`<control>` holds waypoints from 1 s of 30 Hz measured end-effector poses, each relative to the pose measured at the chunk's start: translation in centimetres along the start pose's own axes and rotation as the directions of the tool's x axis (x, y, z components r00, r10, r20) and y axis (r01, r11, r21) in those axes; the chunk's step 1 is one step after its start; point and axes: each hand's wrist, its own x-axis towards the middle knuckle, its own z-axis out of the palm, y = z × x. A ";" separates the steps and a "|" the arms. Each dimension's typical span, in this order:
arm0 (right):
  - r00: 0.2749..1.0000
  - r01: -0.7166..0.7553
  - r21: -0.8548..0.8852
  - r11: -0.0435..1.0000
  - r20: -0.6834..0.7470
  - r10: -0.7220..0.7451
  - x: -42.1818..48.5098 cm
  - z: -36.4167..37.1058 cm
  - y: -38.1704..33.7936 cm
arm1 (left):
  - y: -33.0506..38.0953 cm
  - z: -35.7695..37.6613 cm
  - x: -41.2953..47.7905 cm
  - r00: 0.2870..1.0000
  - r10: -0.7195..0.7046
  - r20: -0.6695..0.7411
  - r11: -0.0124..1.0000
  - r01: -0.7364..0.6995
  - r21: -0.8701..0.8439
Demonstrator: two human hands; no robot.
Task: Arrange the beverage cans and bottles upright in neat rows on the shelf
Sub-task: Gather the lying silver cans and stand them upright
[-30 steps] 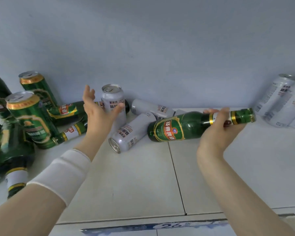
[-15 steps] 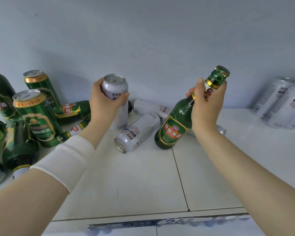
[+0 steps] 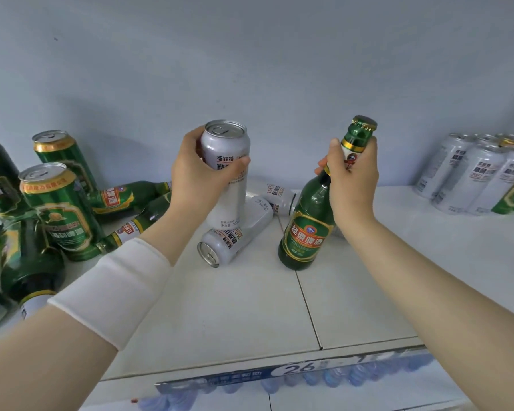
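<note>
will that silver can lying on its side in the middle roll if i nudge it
Probably: the lying silver can rests on its curved side on the smooth shelf, so it should roll easily. Its tab looks unopened, so likely full and fairly heavy.

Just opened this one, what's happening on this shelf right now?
A person is sorting drinks on a white shelf. The left hand grips a silver can, held upright. The right hand holds a green bottle by its neck, slightly tilted, base at or just above the shelf. Behind them, two silver cans and some green bottles lie on their sides. Upright green cans stand at the left, more silver cans at the far right.
</note>
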 end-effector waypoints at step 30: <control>0.983 0.070 -0.038 0.997 0.173 -0.063 14.8 -23.3 -1.2 | 12.6 22.6 -4.8 0.979 0.019 0.204 0.997 -0.004 -0.075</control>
